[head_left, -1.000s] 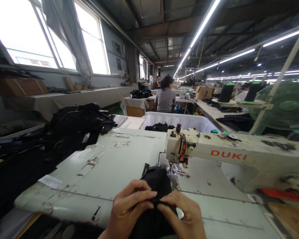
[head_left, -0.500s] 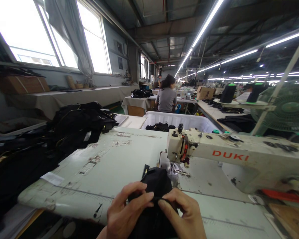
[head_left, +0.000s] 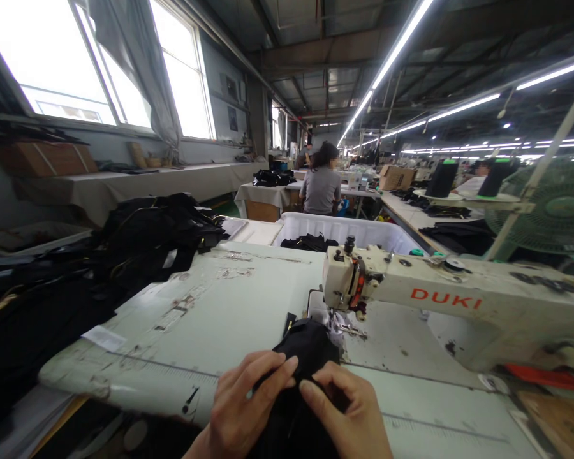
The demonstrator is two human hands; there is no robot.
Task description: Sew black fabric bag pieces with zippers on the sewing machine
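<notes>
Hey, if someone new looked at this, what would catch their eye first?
Probably the pale sewing machine, with its orange-red DUKI lettering, at the right of the worktop. Next, at the front, the left hand and right hand holding black cloth near the needle end. Then the big dark heap of fabric along the left side.

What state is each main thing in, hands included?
Black fabric piece: held by both hands
Left hand: holding it
Right hand: holding it
DUKI sewing machine: running or not, unclear
White plastic bin: open, black items inside
Tube light: lit
Thread cones: upright
Fan: spinning unclear
</notes>
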